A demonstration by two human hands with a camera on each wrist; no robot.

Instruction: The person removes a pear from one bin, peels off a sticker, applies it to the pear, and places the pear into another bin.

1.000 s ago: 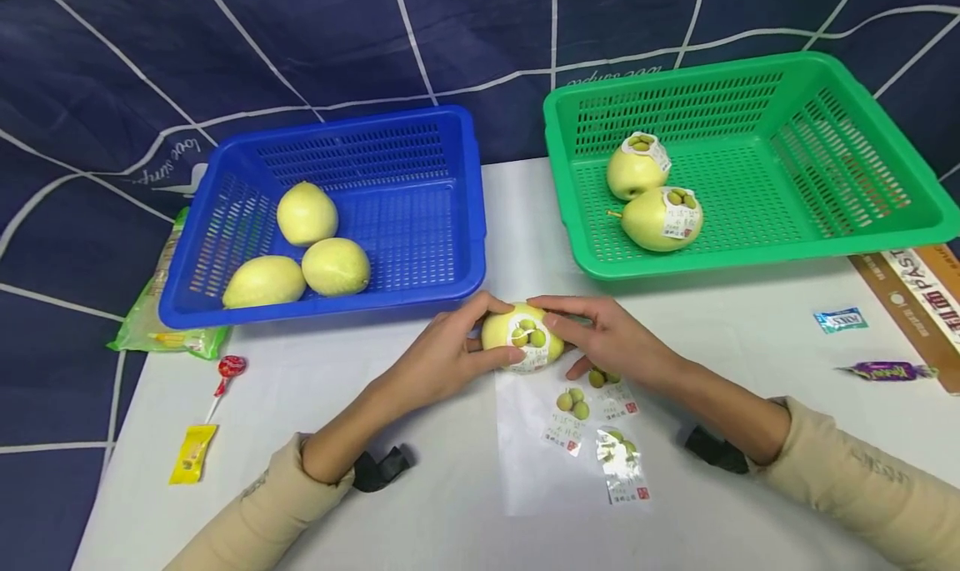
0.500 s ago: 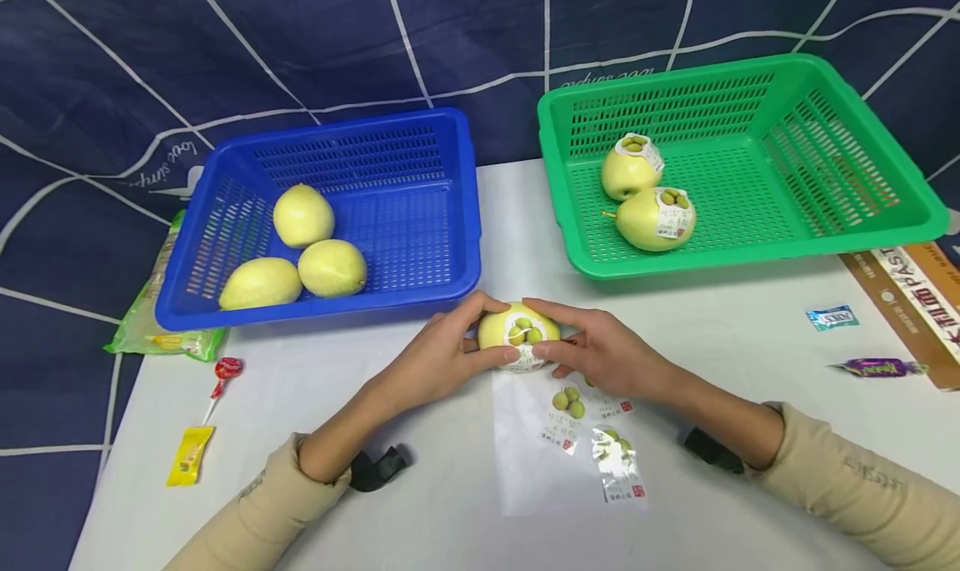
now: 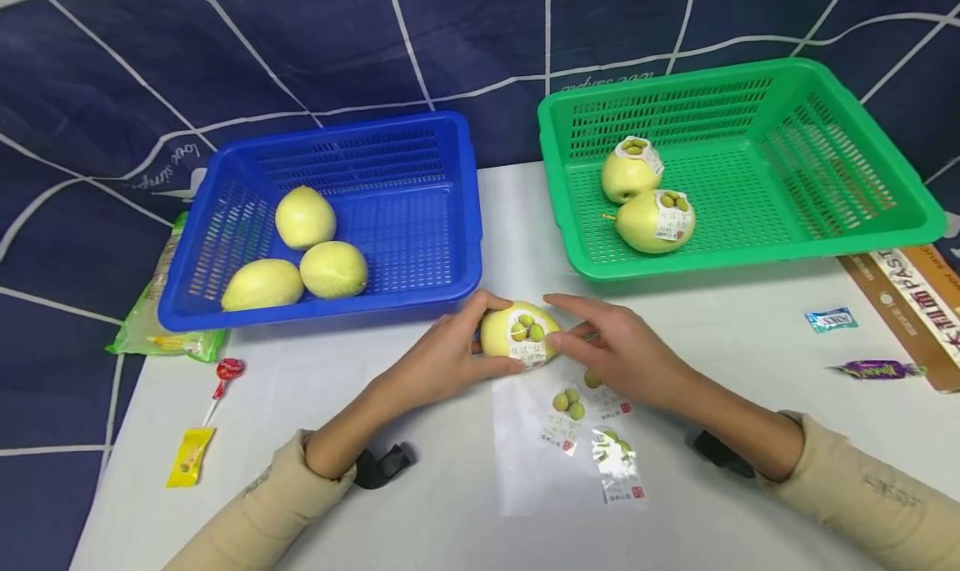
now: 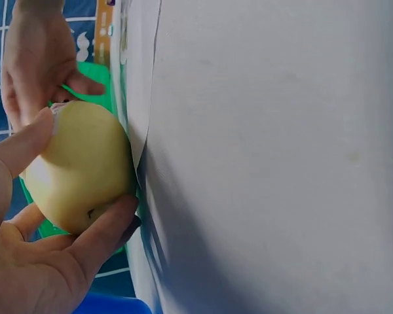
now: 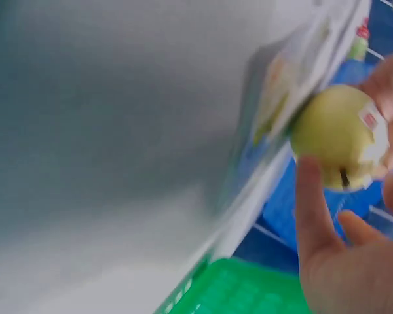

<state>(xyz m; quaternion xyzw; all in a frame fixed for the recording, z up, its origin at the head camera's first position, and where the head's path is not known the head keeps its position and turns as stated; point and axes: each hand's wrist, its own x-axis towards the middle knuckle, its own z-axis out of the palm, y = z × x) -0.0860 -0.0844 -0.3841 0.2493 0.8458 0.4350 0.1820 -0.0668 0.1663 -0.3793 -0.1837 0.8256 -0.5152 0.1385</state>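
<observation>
A pale yellow pear [image 3: 496,335] with a pear-printed sticker [image 3: 527,342] on its upper side sits at the middle front of the white table. My left hand [image 3: 441,356] grips its left side, with the thumb along the near side and fingers behind. In the left wrist view, that thumb lies by the sticker's edge and the fingers curl under the pear [image 4: 85,163]. My right hand [image 3: 626,350] is at the pear's right end with fingers spread and index finger extended. Its thumb tip overlaps the sticker's right edge in the head view. The stem end of the pear [image 5: 334,134] faces the right hand.
A clear sheet [image 3: 517,463] bearing several stickers [image 3: 567,404] lies in front. Three plain pears [image 3: 333,269] lie in the blue basket [image 3: 468,212], two stickered pears [image 3: 648,221] in the green basket [image 3: 558,196]. A lollipop [image 3: 229,369], yellow packet [image 3: 191,457] and purple-wrapped candy [image 3: 876,369] flank the work.
My right hand has loosened from the pear and drawn slightly right, its index finger lifting off. The pear has turned a little, showing more of the sticker. My left hand keeps its grip.
</observation>
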